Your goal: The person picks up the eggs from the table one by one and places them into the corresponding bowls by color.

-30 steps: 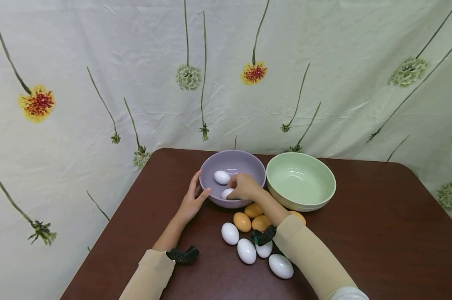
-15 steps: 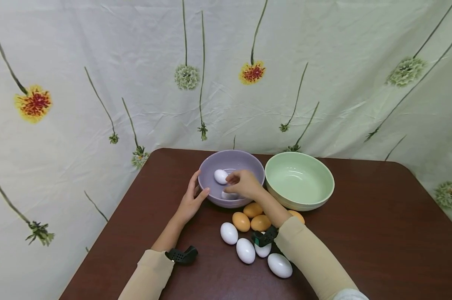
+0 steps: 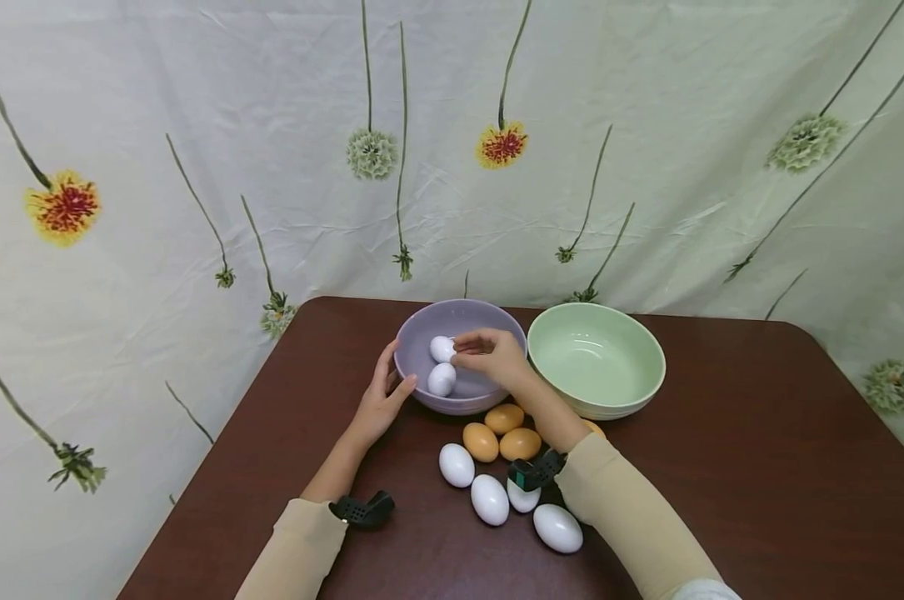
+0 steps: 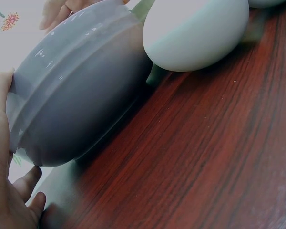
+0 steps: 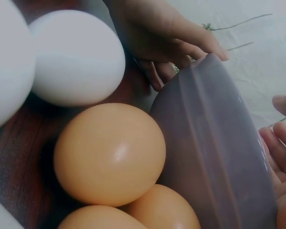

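Observation:
In the head view my left hand (image 3: 377, 405) holds the left side of the purple bowl (image 3: 461, 406), thumb at the rim and fingers against the outer wall. Two white eggs lie inside: one further back (image 3: 442, 349), the other egg (image 3: 442, 380) nearer the front. My right hand (image 3: 499, 360) hovers over the bowl's right half, fingers extended toward the eggs, with nothing between fingers and thumb. The left wrist view shows the bowl's outside (image 4: 86, 90) with left fingers (image 4: 27, 183) below its wall. The bowl wall hides its inside in both wrist views.
A light green bowl (image 3: 597, 367) stands right beside the purple one. In front lie several brown eggs (image 3: 481, 442), one partly behind the right forearm. Several white eggs (image 3: 490, 500) lie closer on the dark red table (image 3: 759, 467). A flowered cloth (image 3: 302, 167) hangs behind.
My right hand has let go of the front white egg and lifted slightly up and right. That egg has shifted a little left in the bowl. The left hand keeps its hold.

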Available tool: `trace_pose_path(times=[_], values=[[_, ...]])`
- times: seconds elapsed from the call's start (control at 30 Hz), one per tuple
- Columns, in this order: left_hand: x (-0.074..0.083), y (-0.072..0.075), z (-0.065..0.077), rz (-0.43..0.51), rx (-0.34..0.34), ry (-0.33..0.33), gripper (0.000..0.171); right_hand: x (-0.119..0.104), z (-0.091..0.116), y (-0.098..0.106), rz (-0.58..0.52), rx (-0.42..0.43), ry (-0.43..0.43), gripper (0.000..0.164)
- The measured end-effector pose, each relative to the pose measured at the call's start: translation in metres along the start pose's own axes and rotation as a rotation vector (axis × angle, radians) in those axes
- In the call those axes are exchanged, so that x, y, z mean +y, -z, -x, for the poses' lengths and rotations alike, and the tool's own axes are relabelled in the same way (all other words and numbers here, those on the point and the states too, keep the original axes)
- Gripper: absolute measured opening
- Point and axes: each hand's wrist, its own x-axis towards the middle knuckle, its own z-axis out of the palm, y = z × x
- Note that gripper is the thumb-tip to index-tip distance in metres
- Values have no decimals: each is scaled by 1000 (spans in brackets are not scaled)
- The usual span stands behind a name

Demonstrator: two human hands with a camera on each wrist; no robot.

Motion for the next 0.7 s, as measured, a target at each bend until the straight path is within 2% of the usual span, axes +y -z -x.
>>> trace_pose_path(times=[0.17,0.33,0.7], values=[[-1,0,0,-2,-2,3,71,-3,5,5,-50,-2,-8,38],[-1,0,0,-7,3,1,71,-9,13,12,-37,10,28,34],[0,1,1,-11,10,-2,71,-9,39,32,-3,13,38,33]])
